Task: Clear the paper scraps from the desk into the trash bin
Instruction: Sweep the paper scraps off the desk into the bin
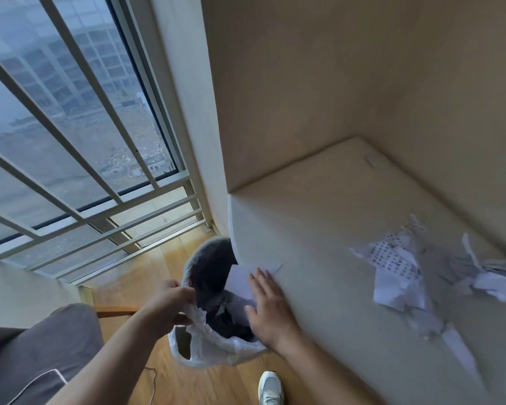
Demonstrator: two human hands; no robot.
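Note:
The trash bin (208, 267), dark inside with a white plastic liner, stands on the floor against the desk's left edge. My left hand (170, 305) grips the liner's rim at the bin's near side. My right hand (268, 308) lies flat with fingers spread at the desk edge, on a white paper scrap (240, 280) that hangs over the bin's mouth. Further right on the cream desk (319, 229) lies a heap of torn paper scraps (398, 276), some printed, with more white scraps (491, 276) near the back wall.
A barred window (70, 141) fills the left side. Wood floor lies below it. My grey-trousered leg (41, 355) and white shoe (270, 388) are near the bin. A wooden chair arm (114, 311) pokes out by my left wrist. Cabinet walls enclose the desk behind and left.

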